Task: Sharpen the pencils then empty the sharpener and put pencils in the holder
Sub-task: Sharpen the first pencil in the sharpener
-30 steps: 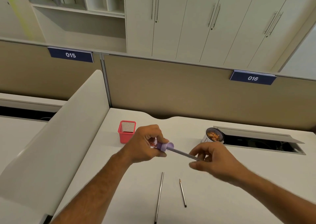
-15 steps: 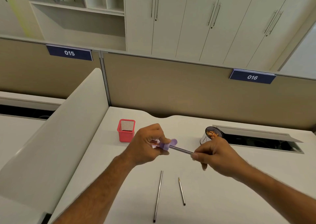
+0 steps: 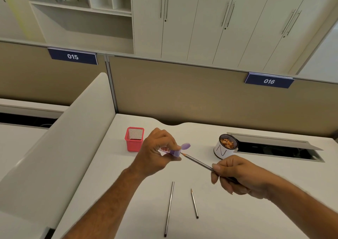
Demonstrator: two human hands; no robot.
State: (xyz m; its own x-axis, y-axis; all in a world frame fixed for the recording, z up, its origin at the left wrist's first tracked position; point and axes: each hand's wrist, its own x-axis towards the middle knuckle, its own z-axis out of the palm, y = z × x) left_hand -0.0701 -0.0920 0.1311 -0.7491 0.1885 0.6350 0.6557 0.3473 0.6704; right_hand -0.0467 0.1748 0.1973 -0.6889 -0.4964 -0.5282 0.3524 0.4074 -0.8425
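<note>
A white desk [image 3: 237, 211] is filling the foreground, with an open cable hatch [image 3: 278, 148] sitting at its far right. Tan partition panels [image 3: 182, 92] are standing behind it, carrying blue number plates reading 015 [image 3: 72, 56] and 016 [image 3: 269, 81]. White cabinets [image 3: 210, 23] and open shelving [image 3: 82, 10] are lining the wall beyond.

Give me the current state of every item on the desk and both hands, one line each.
Left hand: grips the sharpener.
Sharpener: purple, lid flipped open.
Right hand: holds a pencil.
Held pencil: tip sharpened, just outside the sharpener.
Long pencil: lying on desk.
Short pencil: lying on desk, pointed.
Pink holder: upright, no pencils visible inside.
Round cup: upright, holds shavings.
</note>
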